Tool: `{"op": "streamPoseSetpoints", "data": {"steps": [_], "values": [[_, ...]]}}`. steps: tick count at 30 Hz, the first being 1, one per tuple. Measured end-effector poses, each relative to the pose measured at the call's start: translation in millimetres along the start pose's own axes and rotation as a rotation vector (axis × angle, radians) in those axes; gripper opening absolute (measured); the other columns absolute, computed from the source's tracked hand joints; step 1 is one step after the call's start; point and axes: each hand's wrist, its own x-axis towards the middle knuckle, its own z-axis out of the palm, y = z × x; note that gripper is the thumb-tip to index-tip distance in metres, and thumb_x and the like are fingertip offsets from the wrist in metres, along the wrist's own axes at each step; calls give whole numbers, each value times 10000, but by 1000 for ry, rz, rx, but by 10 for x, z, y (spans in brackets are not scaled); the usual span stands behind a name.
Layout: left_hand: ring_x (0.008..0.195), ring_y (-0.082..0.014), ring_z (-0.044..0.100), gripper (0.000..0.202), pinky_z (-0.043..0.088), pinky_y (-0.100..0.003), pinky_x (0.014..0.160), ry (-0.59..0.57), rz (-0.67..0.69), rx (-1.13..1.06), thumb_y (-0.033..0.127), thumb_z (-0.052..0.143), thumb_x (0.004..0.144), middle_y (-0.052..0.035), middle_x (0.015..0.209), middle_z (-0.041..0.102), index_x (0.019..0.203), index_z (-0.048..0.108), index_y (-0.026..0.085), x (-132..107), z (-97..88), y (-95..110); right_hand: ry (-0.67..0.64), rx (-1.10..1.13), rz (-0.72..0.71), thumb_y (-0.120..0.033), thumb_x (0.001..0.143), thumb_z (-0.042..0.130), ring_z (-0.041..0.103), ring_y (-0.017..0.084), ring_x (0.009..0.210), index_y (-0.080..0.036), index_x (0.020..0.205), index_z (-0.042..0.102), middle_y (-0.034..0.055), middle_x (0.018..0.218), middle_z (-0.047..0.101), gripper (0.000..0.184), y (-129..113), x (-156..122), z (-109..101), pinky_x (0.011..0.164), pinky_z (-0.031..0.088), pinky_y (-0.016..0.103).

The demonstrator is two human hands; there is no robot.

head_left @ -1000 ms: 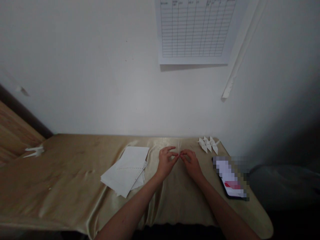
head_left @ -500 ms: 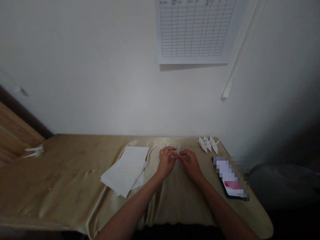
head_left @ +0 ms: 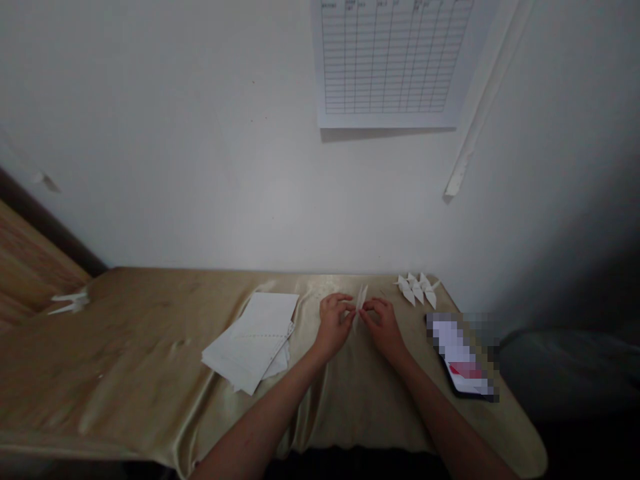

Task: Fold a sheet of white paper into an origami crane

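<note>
A small folded white paper (head_left: 362,295) stands on edge between my two hands, just above the cloth. My left hand (head_left: 338,321) pinches it from the left, thumb and fingertips closed on its lower part. From the right, my right hand (head_left: 381,323) pinches the same paper at nearly the same spot. The fingers partly hide its lower end, and its exact folded form is too small to make out. Left of my left hand lies a stack of white paper sheets (head_left: 257,333). Several folded paper cranes (head_left: 417,289) sit in a row beyond my right hand.
A gold satin cloth (head_left: 135,360) covers the table. On the right lies a phone (head_left: 460,357), its screen blurred out. Another folded white paper piece (head_left: 71,302) is at the far left edge. The wall (head_left: 225,167) behind carries a printed table sheet (head_left: 387,67).
The paper between my fingers has turned slightly and shows more of its face above the fingertips. Both hands stay in almost the same place.
</note>
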Motion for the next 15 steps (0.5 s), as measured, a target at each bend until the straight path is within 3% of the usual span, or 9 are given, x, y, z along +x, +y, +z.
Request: {"op": "streamPoseSetpoints", "data": {"steps": [9,15], "values": [[1092,-231,582,101,420,-450,1024,58,-155,17,140,745,762,-49,1062,700,827,749,217,18,-29,12,14,-87,-104,-341,920,550,461,279,1216,-222,907,659,83,1040,690,162,11,-9,2,1085,348,517],[1098,-233,594,157,412,-467,1040,35,-150,65,151,766,750,-43,1097,705,877,764,243,17,-41,27,-9,-125,-132,-327,930,530,463,275,1217,-231,911,659,84,1079,671,161,13,-16,-4,1080,361,518]]}}
